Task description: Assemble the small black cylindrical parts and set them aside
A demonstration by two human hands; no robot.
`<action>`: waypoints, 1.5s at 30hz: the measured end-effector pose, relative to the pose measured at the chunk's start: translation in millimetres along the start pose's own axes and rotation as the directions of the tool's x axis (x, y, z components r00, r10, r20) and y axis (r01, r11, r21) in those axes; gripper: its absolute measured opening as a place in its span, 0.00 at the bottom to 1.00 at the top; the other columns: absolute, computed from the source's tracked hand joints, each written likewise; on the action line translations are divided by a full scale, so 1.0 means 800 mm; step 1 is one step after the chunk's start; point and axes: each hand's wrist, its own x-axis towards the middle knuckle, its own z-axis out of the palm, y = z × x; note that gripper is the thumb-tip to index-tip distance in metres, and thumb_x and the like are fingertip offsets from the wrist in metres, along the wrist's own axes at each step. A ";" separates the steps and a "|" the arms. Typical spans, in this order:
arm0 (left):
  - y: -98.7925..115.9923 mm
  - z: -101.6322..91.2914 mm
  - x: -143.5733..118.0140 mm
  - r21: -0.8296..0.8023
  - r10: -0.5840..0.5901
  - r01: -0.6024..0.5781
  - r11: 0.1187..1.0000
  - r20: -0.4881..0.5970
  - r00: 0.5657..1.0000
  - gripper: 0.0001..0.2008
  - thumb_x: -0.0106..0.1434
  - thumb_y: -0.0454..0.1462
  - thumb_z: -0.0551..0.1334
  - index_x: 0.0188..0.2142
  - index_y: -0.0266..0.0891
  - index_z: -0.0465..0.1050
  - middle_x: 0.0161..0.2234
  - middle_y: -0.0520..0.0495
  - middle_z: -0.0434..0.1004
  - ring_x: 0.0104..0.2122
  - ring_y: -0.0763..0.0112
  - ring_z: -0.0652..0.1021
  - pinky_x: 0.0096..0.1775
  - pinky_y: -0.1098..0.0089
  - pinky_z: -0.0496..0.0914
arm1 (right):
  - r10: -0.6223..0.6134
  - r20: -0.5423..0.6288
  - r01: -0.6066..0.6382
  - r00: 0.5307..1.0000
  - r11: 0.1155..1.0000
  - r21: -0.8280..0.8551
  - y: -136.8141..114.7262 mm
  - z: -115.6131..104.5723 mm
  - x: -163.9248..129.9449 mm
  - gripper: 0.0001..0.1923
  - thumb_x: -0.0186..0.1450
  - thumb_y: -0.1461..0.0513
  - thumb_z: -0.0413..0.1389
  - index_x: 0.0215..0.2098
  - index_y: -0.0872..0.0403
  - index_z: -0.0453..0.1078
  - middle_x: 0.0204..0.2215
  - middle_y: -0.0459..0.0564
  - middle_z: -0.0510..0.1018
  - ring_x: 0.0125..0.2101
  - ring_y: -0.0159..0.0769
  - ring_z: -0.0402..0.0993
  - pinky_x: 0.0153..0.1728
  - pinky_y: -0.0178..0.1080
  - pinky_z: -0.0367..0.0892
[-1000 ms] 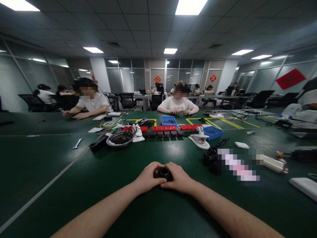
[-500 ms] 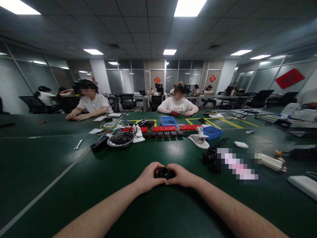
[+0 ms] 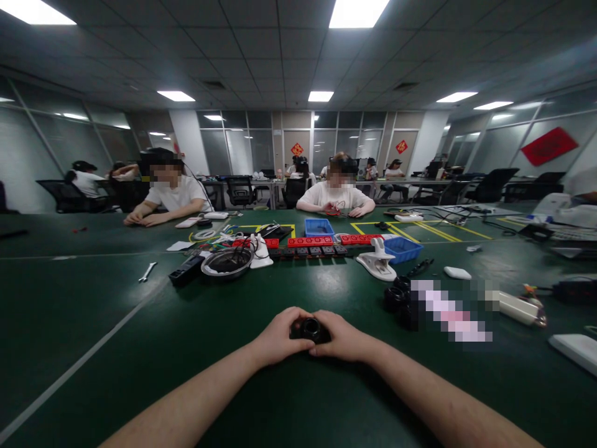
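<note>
Seen from a head-worn camera, two bare forearms reach forward over a dark green worktop [image 3: 140,348]. The left hand [image 3: 278,336] and right hand [image 3: 344,336] meet at the middle, each grip curled closed around the same small black round part [image 3: 310,328], which has a ring-shaped opening facing up. The fingers of both hands wrap its sides, so the lower half of the part is hidden, and whether it is one piece or two being joined cannot be told. It sits low, at or just above the worktop.

As a judgement, the work on this part is under way rather than finished, since both hands are on it and it has not been set with the others. Beyond the right hand and off to its right lies a cluster of similar black round parts [image 3: 396,297], apart from the hands. Farther ahead of the left hand stands a metal bowl [image 3: 227,262], with a wrench [image 3: 147,271] well off to the left. Straight ahead, well beyond both hands, are a white clamp [image 3: 377,264] and a blue bin [image 3: 402,249]. Other people sit across the worktop.
</note>
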 end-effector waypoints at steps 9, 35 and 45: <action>0.007 -0.003 -0.001 -0.026 -0.009 0.010 1.000 0.039 0.999 0.17 0.48 0.40 0.62 0.39 0.40 0.65 0.35 0.50 0.65 0.33 0.70 0.67 0.31 0.73 0.62 | -0.030 0.118 0.012 0.993 0.989 0.150 0.018 -0.007 0.005 0.12 0.50 0.60 0.58 0.31 0.57 0.65 0.28 0.43 0.66 0.29 0.31 0.63 0.29 0.31 0.58; 0.006 0.003 -0.003 0.028 0.028 -0.025 0.999 -0.127 0.992 0.24 0.47 0.40 0.63 0.44 0.41 0.62 0.40 0.48 0.65 0.39 0.65 0.68 0.41 0.66 0.63 | -0.007 -0.002 0.007 1.000 1.000 -0.005 0.008 0.000 0.001 0.24 0.47 0.55 0.59 0.40 0.53 0.64 0.34 0.47 0.68 0.35 0.37 0.63 0.35 0.36 0.58; 0.007 -0.008 0.002 0.004 0.015 -0.015 1.000 -0.003 1.000 0.18 0.48 0.39 0.63 0.40 0.42 0.67 0.36 0.50 0.67 0.36 0.68 0.69 0.36 0.70 0.63 | 0.004 0.102 -0.023 0.995 0.982 0.187 0.022 -0.007 0.005 0.13 0.49 0.62 0.59 0.32 0.56 0.64 0.26 0.42 0.67 0.27 0.29 0.63 0.26 0.29 0.57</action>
